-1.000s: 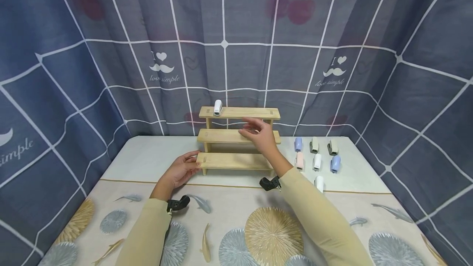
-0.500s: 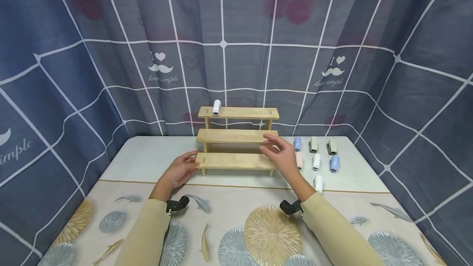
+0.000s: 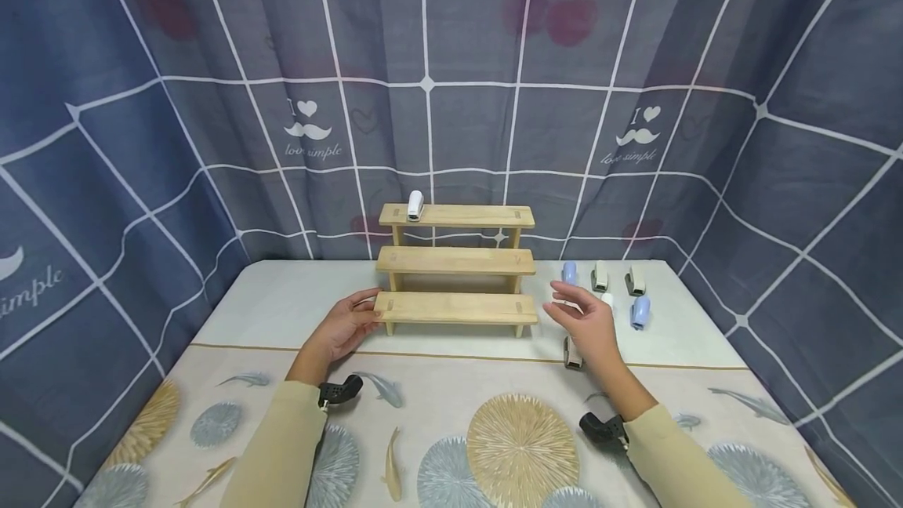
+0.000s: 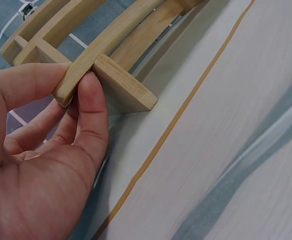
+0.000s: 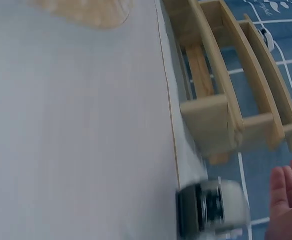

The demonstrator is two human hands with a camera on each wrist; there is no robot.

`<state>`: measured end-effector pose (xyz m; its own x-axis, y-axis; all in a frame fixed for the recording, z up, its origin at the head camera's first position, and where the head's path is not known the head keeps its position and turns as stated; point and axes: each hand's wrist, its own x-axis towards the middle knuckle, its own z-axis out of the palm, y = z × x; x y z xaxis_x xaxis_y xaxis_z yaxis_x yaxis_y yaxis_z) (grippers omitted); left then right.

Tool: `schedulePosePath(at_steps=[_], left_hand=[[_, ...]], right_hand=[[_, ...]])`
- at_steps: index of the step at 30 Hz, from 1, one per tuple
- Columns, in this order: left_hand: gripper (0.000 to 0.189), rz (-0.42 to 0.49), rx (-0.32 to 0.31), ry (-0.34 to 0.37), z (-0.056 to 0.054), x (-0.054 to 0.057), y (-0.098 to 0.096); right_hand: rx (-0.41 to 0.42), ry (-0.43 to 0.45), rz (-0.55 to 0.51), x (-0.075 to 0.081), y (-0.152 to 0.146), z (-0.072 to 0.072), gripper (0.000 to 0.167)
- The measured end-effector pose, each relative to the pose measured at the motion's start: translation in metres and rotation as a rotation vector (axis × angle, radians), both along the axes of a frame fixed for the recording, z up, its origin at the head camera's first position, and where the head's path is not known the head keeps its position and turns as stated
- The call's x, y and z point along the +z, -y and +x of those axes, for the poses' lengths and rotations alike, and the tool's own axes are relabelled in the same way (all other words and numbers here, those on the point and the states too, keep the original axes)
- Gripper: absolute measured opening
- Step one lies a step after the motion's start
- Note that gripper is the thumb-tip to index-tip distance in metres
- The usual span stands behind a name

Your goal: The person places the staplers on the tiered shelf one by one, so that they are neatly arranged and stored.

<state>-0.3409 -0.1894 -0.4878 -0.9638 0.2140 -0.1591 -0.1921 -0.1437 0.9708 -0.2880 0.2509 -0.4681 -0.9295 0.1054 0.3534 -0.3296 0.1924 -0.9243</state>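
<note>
My left hand (image 3: 344,328) pinches the left end of the lowest board of a three-step wooden display stand (image 3: 455,306). In the left wrist view, thumb and index finger (image 4: 31,85) lie on either side of that board's end. A white mini stapler (image 3: 415,206) stands near the left end of the top step. Right of the stand, my right hand (image 3: 592,329) hovers with relaxed, parted fingers and holds nothing. Below its fingers is a cream stapler (image 3: 573,353), partly covered. The right wrist view has a blurred stapler (image 5: 213,207) near the fingers.
Behind the right hand stand a blue stapler (image 3: 569,273), two cream staplers (image 3: 600,277) and another blue one (image 3: 640,312). A white stapler (image 3: 607,300) is mostly hidden by the hand. A dark checked curtain (image 3: 466,132) encloses the table (image 3: 296,288) at back and sides.
My right hand has moved from in front of the stand's upper steps rightward and down to the staplers. The left hand keeps its hold on the stand.
</note>
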Motion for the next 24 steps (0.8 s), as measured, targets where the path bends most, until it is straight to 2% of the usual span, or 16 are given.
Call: schedulePosePath(at_steps=[8, 13, 20, 24], left_hand=[[0.070, 0.016, -0.010, -0.008, -0.001, -0.001, 0.000], [0.071, 0.030, -0.019, -0.012, -0.001, -0.001, 0.002], [0.072, 0.028, -0.019, -0.002, 0.000, 0.001, 0.000], [0.072, 0.031, -0.016, 0.008, 0.001, 0.003, 0.000]], right_hand=[[-0.079, 0.018, 0.147, 0.000, -0.034, 0.024, 0.048], [-0.107, 0.060, 0.221, -0.002, -0.053, 0.036, 0.046], [-0.093, 0.094, 0.346, -0.004, -0.073, 0.047, 0.047], [-0.072, 0.149, 0.379, -0.010, -0.084, 0.050, 0.050]])
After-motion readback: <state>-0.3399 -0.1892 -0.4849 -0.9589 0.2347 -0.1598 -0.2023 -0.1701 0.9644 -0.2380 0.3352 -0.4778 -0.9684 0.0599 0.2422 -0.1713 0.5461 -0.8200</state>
